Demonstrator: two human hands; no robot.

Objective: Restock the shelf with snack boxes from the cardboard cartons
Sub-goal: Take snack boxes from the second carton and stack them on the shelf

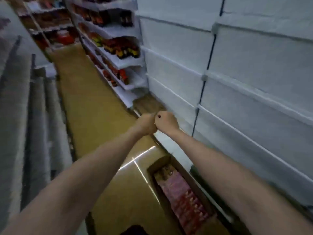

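Both forearms fill the bottom of the view and run forward to the hands, which meet out in front. Left hand (147,122) and right hand (166,121) are each curled into a fist, knuckles touching; nothing can be made out inside either, and blur hides whether something small is pinched between them. Just below the right forearm lies an open cardboard carton (171,162) on the floor, packed with pink-red snack boxes (183,199), tight against the foot of the white shelf (245,78), whose tiers look bare. Farther up the aisle stand stocked shelves (118,48) of bottles. The restocking seems barely begun. Done well, the next reach would drop to the carton, take several boxes squarely with both hands, and seat them flush against the shelf back, faces outward.
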